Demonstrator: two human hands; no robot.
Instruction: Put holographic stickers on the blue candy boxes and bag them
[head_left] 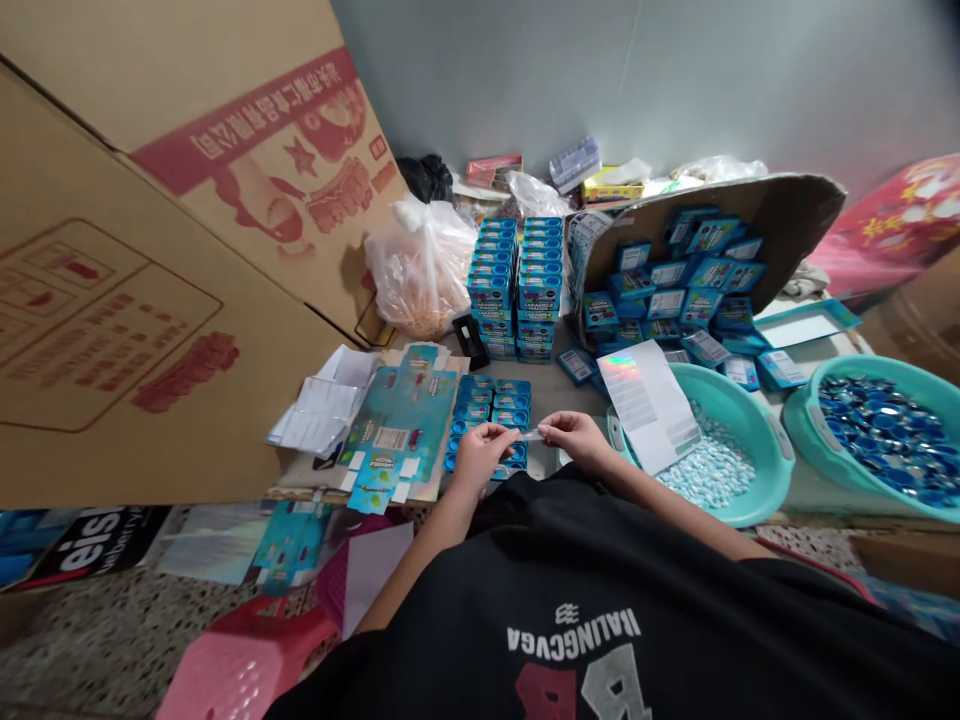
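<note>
Head view: left hand and right hand pinch a small clear strip between them, above blue boxes; judged mid-handling, needing a steady fingertip grip.

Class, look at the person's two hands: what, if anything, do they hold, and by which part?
A small clear strip, pinched at its ends: left hand on the left end, right hand on the right.

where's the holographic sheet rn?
Head view, right of centre: the white sheet with a holographic stripe leans on the near-left rim of the teal plastic basin of pale blue pieces, just right of the right hand.
</note>
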